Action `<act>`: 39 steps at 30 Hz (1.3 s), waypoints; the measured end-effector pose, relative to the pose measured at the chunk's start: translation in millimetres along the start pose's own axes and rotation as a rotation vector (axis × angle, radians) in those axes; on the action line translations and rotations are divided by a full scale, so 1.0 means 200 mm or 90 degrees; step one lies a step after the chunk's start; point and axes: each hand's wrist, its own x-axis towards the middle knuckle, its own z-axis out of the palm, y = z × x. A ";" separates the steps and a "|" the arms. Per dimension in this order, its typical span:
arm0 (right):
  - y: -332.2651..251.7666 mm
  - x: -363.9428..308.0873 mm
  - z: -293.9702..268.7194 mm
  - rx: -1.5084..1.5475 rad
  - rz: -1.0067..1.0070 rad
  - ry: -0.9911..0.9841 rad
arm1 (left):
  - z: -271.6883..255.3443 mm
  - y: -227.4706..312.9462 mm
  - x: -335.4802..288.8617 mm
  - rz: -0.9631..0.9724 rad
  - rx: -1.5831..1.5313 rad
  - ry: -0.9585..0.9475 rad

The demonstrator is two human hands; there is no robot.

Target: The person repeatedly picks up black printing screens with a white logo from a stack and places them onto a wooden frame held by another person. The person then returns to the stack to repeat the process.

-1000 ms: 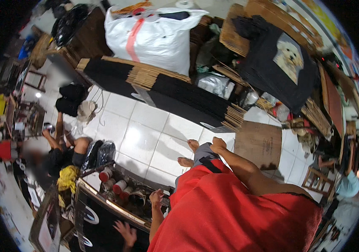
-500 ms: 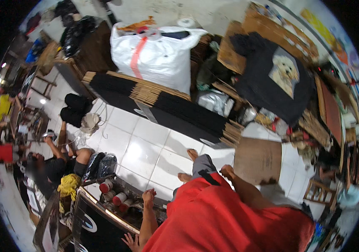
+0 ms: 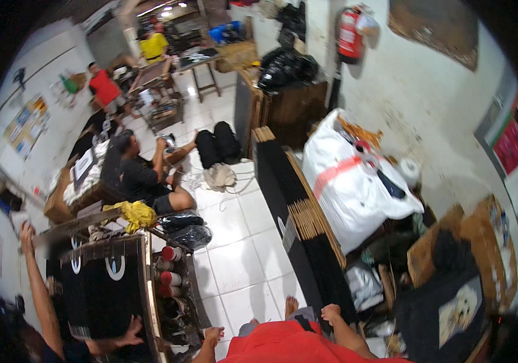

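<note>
My left hand [image 3: 213, 334] hangs low beside the wooden frame of a work table, with its fingers loosely apart and nothing in them. On the other side of my red shirt [image 3: 307, 345], my right hand [image 3: 331, 312] is curled closed and no object shows in it. It is nearest to the long stack of black cloth on boards [image 3: 322, 257]. Neither hand appears to touch anything. To my left, a co-worker's hand [image 3: 131, 331] rests on black fabric with printed eye shapes [image 3: 113, 296]; that person's other arm is raised.
Red-lidded containers [image 3: 170, 277] stand on a shelf under the table. A person in black [image 3: 141, 172] sits on the tiled floor [image 3: 228, 248] near black bundles. A bulging white sack [image 3: 349, 187] leans by the wall; a black shirt with a dog picture [image 3: 431, 314] lies at right.
My view has swung left and up, bringing the far room, a wall-mounted fire extinguisher and the co-worker at the table into sight. My hands now sit lower in the picture, still without objects.
</note>
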 end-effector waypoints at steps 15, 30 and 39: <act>-0.88 -0.01 -0.01 0.027 -0.098 -0.075 | 0.32 -0.17 -0.01 0.080 -0.129 0.098; -0.59 0.11 0.04 -0.339 -0.140 -0.103 | 0.32 0.34 -0.03 0.172 -0.132 0.095; -0.99 -0.10 0.11 -0.003 -0.113 -0.062 | 0.30 0.21 0.03 0.093 -0.094 0.092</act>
